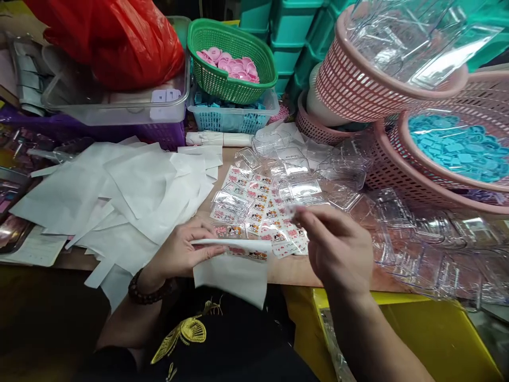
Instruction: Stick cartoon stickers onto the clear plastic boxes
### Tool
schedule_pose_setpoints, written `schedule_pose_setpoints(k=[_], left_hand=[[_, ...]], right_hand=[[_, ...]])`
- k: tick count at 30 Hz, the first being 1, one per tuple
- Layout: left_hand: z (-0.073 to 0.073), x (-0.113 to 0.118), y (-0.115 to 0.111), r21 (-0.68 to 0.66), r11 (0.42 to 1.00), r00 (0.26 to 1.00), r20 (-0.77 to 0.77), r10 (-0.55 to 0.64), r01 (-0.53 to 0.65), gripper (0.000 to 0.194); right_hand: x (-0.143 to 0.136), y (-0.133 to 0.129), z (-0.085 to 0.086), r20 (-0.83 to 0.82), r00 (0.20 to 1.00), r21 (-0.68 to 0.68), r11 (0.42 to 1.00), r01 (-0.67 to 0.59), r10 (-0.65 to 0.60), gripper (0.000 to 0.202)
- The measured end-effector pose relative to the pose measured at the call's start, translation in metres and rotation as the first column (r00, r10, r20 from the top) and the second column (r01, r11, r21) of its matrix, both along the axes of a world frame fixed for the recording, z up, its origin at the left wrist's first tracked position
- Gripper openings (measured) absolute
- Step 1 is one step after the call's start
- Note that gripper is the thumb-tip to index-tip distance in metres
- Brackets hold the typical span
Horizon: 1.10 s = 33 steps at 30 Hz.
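Observation:
My left hand (189, 252) pinches a sticker sheet (234, 276) at its left edge. The sheet's white side hangs toward me, and a strip of printed cat stickers shows along its folded top. To the right, my right hand (342, 244) is raised with thumb and forefinger pressed together. A small pale piece seems to stick out at its fingertips, too small to name. Beyond both hands lie more printed cat sticker sheets (270, 204) on the table. Clear plastic cases (233, 204) rest partly on them.
White paper sheets (135, 180) are heaped at left. Many clear cases (433, 265) spread across the right. At the back stand a green basket (246, 95) of pink pieces, a pink basket (358, 101) of clear plastic parts, turquoise pieces (457, 148) and a red bag (119, 48).

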<state>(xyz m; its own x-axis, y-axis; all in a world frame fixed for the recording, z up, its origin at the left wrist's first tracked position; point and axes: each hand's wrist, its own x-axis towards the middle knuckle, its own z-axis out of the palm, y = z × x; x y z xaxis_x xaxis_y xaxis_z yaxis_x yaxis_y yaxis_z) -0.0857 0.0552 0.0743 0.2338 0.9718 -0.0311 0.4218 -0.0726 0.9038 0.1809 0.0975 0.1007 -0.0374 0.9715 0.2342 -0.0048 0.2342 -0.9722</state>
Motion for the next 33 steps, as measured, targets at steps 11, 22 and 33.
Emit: schedule_pose_setpoints(k=[11,22,33], left_hand=[[-0.020,0.014,0.021,0.057,0.982,0.974,-0.146,-0.172,0.182,0.014],[-0.015,0.028,0.007,0.126,0.983,0.968,-0.227,-0.103,0.134,0.015],[-0.026,0.020,0.018,0.135,0.973,0.973,-0.159,-0.167,0.189,0.016]], right_hand=[[-0.047,0.061,-0.040,-0.168,0.986,-0.655,0.746,-0.121,0.012,0.038],[-0.048,0.109,-0.011,0.235,0.862,-0.446,0.838,-0.315,0.449,0.033],[-0.068,0.142,-0.003,0.246,0.718,-0.711,0.624,-0.324,0.652,0.020]])
